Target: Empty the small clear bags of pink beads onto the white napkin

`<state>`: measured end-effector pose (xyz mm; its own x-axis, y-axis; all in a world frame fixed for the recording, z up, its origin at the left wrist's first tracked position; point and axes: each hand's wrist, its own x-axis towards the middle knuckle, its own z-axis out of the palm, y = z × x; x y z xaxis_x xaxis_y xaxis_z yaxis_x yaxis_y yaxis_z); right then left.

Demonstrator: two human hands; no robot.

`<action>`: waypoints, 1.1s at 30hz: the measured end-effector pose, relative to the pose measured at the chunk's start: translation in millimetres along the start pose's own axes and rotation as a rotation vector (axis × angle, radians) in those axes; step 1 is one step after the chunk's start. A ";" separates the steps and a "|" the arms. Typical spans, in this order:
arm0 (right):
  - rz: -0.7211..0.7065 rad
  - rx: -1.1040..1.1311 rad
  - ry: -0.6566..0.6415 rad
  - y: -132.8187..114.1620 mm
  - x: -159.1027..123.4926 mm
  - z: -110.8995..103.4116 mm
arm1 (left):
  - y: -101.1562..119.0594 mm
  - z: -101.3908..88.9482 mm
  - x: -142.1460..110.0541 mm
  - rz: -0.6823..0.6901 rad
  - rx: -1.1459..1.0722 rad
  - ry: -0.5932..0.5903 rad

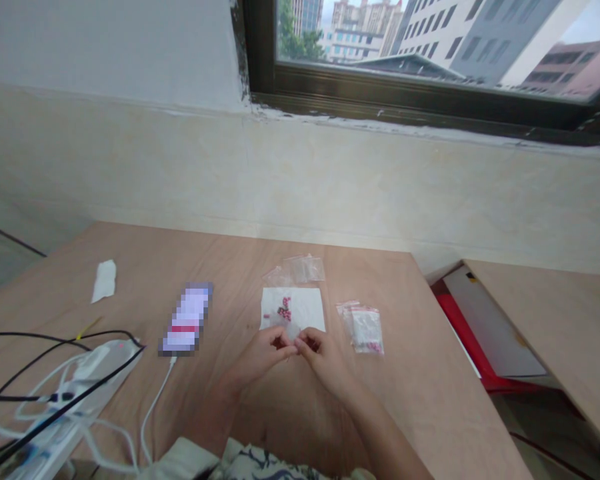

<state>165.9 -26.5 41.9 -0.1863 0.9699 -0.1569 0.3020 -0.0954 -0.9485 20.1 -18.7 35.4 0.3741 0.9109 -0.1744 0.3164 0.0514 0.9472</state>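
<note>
My left hand point(271, 347) and my right hand point(319, 350) meet fingertip to fingertip at the near edge of a white sheet of paper point(307, 303). Both are closed in a pinch on a small clear zip bag point(291, 328), whose far part lies over the paper; my fingers hide its near edge. A small heap of pink-red and dark pieces point(285, 309) rests on the sheet, too small to name. Beyond the paper lie several clear zip bags point(305, 269). To the right of my right hand are stacked bags point(367, 329) with pinkish contents along the bottom.
On the wooden table point(395, 407), a phone point(187, 320) with a white cable lies to the left. A power strip point(100, 373) with tangled cables fills the left front. A white scrap of paper point(105, 281) is farther back. Wall and window stand behind; another table point(555, 320) is right.
</note>
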 end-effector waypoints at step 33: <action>0.095 -0.020 0.183 28.5 32.0 25.0 | -16.1 -38.3 -5.7 0.070 0.414 0.159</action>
<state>145.2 -3.7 2.9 0.0167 0.9815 -0.1908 0.3289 -0.1856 -0.9260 -20.5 -9.1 31.5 0.2790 0.9595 -0.0394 0.6295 -0.1517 0.7621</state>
